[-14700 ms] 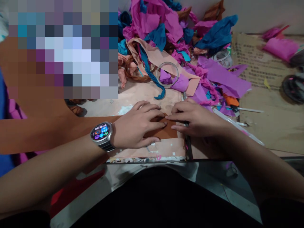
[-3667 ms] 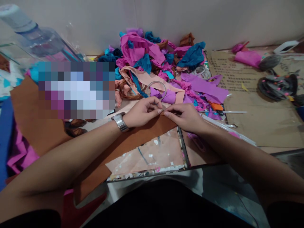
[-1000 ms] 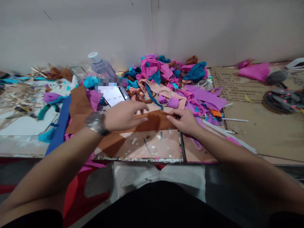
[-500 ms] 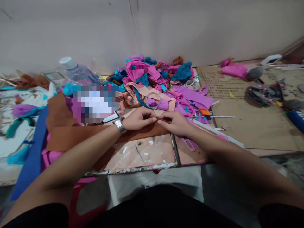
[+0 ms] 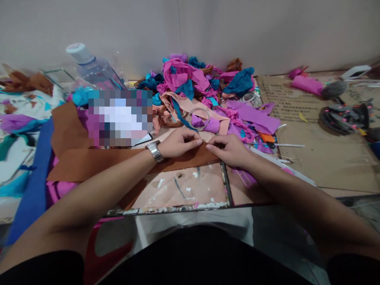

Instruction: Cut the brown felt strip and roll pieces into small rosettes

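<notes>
A long strip of brown crepe-like paper runs across the table under my hands. My left hand, with a metal watch on the wrist, pinches its upper edge between thumb and fingers. Just to the right, my right hand grips the same edge near the strip's right end. A small gap separates the two thumbs, and brown material shows between them. The fingertips of both hands are partly hidden. Behind the hands lies a clear ring like a tape roll, on purple and peach scraps.
Heaped pink, teal and purple scraps stand against the wall. A capped plastic bottle leans at the left, beside a blurred-out patch. Blue sheet hangs over the front edge. Cardboard at the right bears a dark round pincushion-like holder.
My hands have moved slightly apart, and the brown edge between them, bunched before, now lies flatter. The whole view has shifted a little.
</notes>
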Demonstrator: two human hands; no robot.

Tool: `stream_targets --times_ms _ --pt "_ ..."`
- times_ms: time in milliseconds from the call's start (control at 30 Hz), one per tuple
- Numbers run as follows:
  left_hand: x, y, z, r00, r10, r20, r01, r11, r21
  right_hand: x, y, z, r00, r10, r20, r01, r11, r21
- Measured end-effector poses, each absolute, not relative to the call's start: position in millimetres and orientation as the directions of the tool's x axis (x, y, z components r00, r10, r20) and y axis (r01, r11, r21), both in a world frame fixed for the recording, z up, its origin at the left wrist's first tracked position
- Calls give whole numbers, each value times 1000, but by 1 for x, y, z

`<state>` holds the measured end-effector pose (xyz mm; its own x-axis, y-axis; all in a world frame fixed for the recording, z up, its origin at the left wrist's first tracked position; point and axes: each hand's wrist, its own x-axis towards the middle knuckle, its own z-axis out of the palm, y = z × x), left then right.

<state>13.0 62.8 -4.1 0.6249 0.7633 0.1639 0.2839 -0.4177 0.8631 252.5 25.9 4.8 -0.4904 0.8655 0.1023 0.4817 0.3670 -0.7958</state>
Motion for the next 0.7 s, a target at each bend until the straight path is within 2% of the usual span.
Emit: stream_targets --times_ms 333,700 --pt "15 63 -5 605 778 167 303 -420 856 252 28 3 -480 864 152 499 412 -762" --pt "15 65 -10 618 764 186 314 -457 832 252 27 1 -484 863 145 504 410 -760"
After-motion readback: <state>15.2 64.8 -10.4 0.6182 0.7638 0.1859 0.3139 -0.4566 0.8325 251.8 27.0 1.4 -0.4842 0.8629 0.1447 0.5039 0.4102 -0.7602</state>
